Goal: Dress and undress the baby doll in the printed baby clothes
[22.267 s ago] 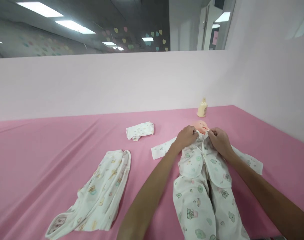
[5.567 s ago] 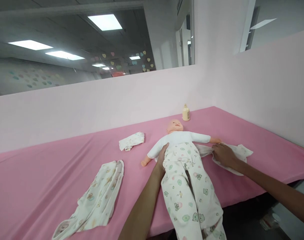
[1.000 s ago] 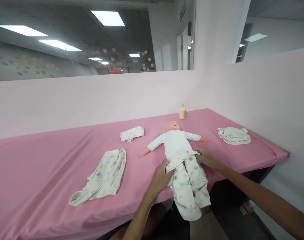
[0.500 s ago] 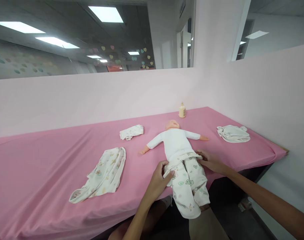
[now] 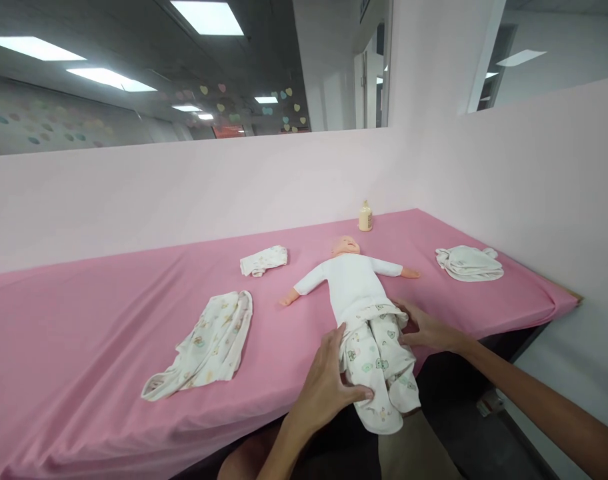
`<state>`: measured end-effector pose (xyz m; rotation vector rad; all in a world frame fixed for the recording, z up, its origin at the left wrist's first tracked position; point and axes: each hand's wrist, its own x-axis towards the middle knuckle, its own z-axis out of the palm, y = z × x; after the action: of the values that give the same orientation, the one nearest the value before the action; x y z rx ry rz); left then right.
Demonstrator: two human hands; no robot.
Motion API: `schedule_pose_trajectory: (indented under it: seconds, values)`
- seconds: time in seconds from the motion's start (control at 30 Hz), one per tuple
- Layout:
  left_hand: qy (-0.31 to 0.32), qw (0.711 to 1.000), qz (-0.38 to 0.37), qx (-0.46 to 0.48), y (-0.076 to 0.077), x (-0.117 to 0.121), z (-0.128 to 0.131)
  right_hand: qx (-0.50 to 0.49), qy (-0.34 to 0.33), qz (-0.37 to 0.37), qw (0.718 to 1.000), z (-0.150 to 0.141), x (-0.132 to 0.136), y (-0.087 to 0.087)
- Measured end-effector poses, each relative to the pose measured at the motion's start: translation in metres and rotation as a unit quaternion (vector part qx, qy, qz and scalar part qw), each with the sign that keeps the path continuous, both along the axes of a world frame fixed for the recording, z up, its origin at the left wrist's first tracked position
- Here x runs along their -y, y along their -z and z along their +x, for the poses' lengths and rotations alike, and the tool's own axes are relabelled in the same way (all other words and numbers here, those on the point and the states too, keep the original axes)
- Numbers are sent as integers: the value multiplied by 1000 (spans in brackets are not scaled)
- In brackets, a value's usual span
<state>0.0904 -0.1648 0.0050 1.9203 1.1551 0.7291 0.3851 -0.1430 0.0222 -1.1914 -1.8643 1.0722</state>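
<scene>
A baby doll (image 5: 354, 283) in a white long-sleeved top lies on its back, arms out to the sides. Patterned white baby pants (image 5: 379, 363) cover its legs, which hang over the table's near edge. Along the outer side of the pants lies my left hand (image 5: 329, 380), fingers stretched and thumb spread across the front of the leg. My right hand (image 5: 427, 330) rests at the opposite side of the waistband, thumb and fingers apart, touching the fabric. Its fingertips are partly hidden behind the pants.
A pink-covered table (image 5: 109, 320) runs along the wall. On it are a spread patterned garment (image 5: 207, 347), a small folded cloth (image 5: 264, 261), a pump bottle (image 5: 365, 217) and folded white cloths (image 5: 469, 263). A small box (image 5: 490, 403) is on the floor at right.
My left hand has let go of the waistband and slid down the leg, its thumb now lower. My right thumb has dropped away from the waistband, widening its gap.
</scene>
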Motion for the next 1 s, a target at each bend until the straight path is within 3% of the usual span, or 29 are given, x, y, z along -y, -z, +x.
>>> schedule_pose_trajectory:
  seconds: [0.2,0.37,0.6,0.83,1.0]
  values:
    - [-45,998,43,-5,24,13,11,-55,-11,-87,995,-5,-8,-5]
    - [-67,994,89,-19,33,20,10,58,18,-2,998,-9,5,-4]
    - [-24,986,157,-39,40,20,-3,117,23,89,989,-2,25,16]
    - [-28,958,275,-70,60,28,7,120,39,89,988,-6,30,26]
    - [-49,961,267,-45,67,34,18,136,48,106,984,-12,33,34]
